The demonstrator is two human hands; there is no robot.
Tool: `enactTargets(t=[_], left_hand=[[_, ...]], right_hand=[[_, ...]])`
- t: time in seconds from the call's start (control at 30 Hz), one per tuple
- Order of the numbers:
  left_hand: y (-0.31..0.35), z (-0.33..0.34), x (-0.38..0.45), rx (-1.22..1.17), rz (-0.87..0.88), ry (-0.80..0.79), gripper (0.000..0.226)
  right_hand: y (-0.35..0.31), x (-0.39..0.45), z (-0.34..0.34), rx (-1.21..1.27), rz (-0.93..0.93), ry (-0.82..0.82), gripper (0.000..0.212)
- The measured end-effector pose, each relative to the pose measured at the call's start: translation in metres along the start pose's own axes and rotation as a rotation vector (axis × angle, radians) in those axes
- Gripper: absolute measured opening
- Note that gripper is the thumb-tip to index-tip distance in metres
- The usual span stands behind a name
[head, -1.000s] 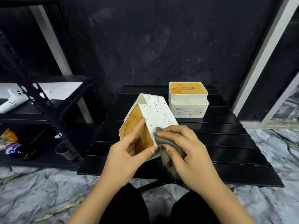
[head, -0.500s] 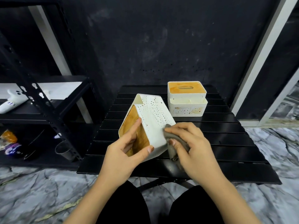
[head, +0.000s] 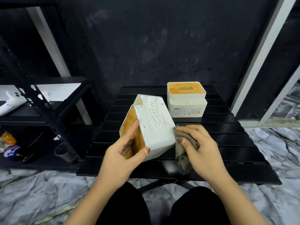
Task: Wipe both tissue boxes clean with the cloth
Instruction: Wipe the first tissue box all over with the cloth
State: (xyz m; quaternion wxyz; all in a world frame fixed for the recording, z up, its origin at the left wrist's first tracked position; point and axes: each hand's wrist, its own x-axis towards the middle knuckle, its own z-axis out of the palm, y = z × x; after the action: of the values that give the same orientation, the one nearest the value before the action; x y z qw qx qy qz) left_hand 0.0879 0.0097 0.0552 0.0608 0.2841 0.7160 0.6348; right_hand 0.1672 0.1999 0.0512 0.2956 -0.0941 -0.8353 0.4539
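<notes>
Pinching a crumpled grey-brown wiping cloth (head: 183, 148) between thumb and curled fingers (head: 193, 129) of the right hand (head: 202, 146), and pressing its upper fold against the lower right edge of the tilted box. Trailing the loose tail of that cloth down onto the table.

Gripping, with the left hand (head: 121, 155), the near end of a white rectangular plastic tissue box speckled with dark spots (head: 154, 125): thumb tip (head: 146, 151) lying on the white wall, forefinger stretched along the orange-brown wooden lid face (head: 131, 137), remaining fingers curling out of sight behind.

Holding that box tipped on one edge, leaning to the left, over the near middle of the black slatted folding table (head: 227, 143). Showing spots on the far half of the upper wall; looking cleaner on the near half.

Standing upright at the far side, well apart from both hands: a second white plastic tissue box with an orange-stained slotted lid and a front tray (head: 186, 101), stained along its front.

Handling, as a judgement: probably light, stiff, hollow, smooth-walled, so liable to slip under wiping pressure; best braced at the end and corners, as now. Cloth soft, limp, best bunched into a pad.

Beyond: black metal shelving rack (head: 40, 104) at left, marbled grey floor (head: 276, 151).
</notes>
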Motion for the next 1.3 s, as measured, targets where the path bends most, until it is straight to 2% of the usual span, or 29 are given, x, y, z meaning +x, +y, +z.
enactTargets(t=[0.13,0.4,0.6,0.8,0.97,1.1,1.3], left_hand=[[0.003,0.002,0.005,-0.049,-0.021,0.003,0.066],[0.006,0.009,0.003,-0.064,-0.003,-0.057,0.066],[0.006,0.006,0.0,-0.08,-0.001,-0.045,0.064],[0.006,0.006,0.001,-0.091,0.005,-0.052,0.065],[0.004,0.007,0.001,-0.123,-0.007,-0.04,0.065],[0.003,0.007,0.001,-0.122,-0.005,-0.029,0.064],[0.005,0.006,0.003,-0.155,-0.023,-0.002,0.064]], right_hand=[[-0.001,-0.004,0.002,-0.069,-0.031,-0.003,0.033],[-0.038,-0.011,0.017,-0.158,-0.262,-0.078,0.033],[-0.033,0.009,0.009,-0.12,-0.137,-0.105,0.031],[-0.046,-0.002,0.02,-0.15,-0.24,-0.13,0.033],[-0.034,0.008,0.016,-0.151,-0.13,-0.065,0.031],[-0.04,-0.003,0.022,-0.197,-0.125,-0.008,0.029],[-0.046,-0.001,0.027,-0.169,-0.15,-0.067,0.029]])
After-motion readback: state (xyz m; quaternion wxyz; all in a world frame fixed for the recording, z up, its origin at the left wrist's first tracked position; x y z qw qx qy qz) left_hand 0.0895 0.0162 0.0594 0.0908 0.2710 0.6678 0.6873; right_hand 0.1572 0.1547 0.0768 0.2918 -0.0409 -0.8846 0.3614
